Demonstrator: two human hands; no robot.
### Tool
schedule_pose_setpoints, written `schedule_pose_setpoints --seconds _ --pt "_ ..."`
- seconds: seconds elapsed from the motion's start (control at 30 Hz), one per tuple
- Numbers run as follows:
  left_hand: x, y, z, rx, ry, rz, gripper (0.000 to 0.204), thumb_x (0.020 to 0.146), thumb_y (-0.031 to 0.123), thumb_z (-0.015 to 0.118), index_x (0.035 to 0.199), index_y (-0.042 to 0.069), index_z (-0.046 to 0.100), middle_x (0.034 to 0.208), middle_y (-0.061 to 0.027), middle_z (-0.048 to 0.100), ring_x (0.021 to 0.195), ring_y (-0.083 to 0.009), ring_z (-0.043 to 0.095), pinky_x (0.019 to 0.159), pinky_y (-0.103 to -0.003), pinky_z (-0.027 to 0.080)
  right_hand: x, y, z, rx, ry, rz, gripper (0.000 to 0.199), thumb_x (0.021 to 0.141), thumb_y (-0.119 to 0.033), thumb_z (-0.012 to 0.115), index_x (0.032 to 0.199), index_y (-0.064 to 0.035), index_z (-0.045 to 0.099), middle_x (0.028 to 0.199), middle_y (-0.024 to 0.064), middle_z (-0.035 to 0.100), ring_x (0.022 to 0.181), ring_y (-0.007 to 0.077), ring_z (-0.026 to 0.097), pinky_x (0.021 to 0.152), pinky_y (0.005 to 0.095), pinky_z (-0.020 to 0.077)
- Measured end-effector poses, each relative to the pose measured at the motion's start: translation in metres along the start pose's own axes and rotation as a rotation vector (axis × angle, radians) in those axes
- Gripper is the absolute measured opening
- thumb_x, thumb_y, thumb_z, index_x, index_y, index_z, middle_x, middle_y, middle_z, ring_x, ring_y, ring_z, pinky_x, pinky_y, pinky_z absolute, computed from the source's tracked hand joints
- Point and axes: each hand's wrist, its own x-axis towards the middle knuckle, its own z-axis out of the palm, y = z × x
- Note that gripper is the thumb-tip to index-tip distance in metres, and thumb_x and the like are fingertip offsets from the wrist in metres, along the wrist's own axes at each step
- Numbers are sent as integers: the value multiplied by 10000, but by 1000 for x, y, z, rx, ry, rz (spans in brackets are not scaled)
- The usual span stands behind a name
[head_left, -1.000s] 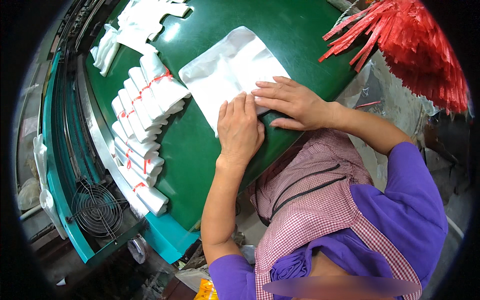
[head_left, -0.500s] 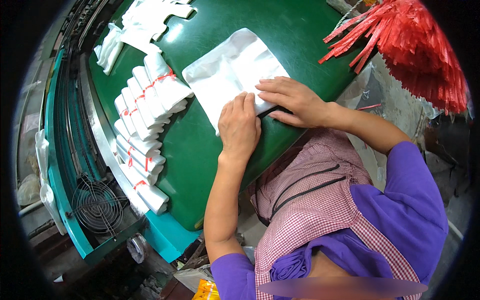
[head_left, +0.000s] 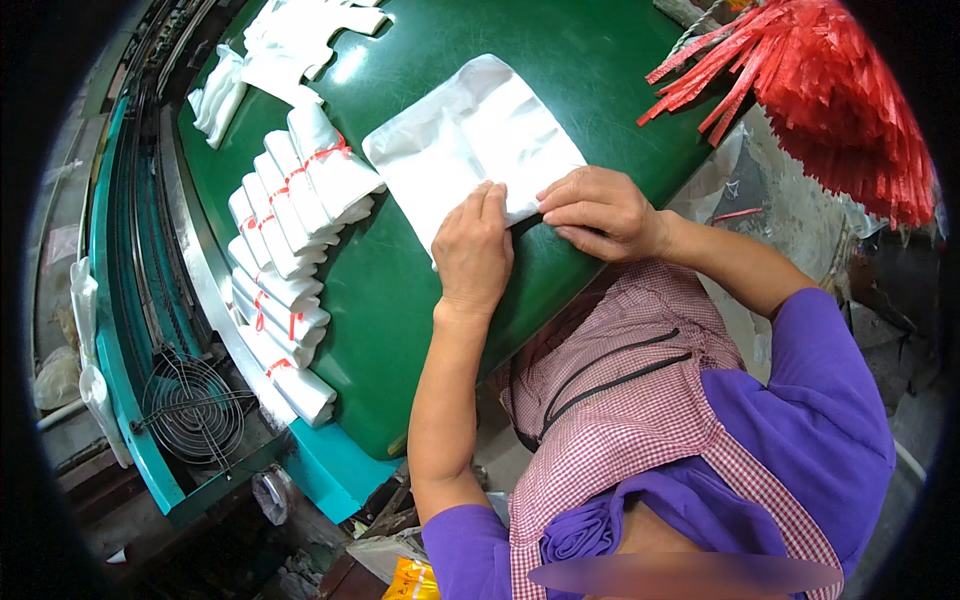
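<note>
A flat white stack of thin plastic bags (head_left: 480, 115) lies on a green worktop, slightly askew. My left hand (head_left: 473, 245) rests on its near edge, fingers laid over the top and pressing down. The thumb of that hand is mostly hidden. At the stack's near right corner, my right hand (head_left: 603, 212) pinches the edge between thumb and bent fingers. To the left of the stack stands a row of rolled white bag bundles (head_left: 335, 178), each bound with a red strip (head_left: 328, 152).
More loose white bags (head_left: 290, 45) lie at the far left of the green worktop (head_left: 400, 330). A thick bunch of red plastic strips (head_left: 830, 110) hangs at the far right. Along the left side runs a teal machine frame (head_left: 120, 360) with a round wire guard (head_left: 195, 410).
My right hand has slid right and slightly nearer, from lying on the stack to pinching its corner. My left hand has barely shifted. The bundles have not moved.
</note>
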Motion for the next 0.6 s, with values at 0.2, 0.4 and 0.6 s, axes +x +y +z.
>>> schedule_pose_setpoints --seconds 0.2,0.4,0.6 --pt "0 0 0 -4 28 4 347 736 1 605 1082 33 621 1085 -128 667 919 -291 663 804 -379 528 -1 -1 0 112 0 4 118 750 -65 713 807 -24 619 817 103 635 778 265 646 643 347 525" --pt "0 0 -1 -16 37 -17 340 743 -14 596 1077 40 618 1077 -124 670 913 -293 666 781 -380 534 -2 -4 -2 73 -118 61 155 772 -128 709 743 -58 574 731 76 573 669 261 601 566 365 479" --pt "-1 0 1 -13 60 -10 349 748 -18 595 1091 40 612 1075 -125 670 908 -295 667 779 -379 536 -1 -3 -2 43 -135 50 127 725 -50 721 757 -36 599 741 86 609 659 246 614 561 337 483"
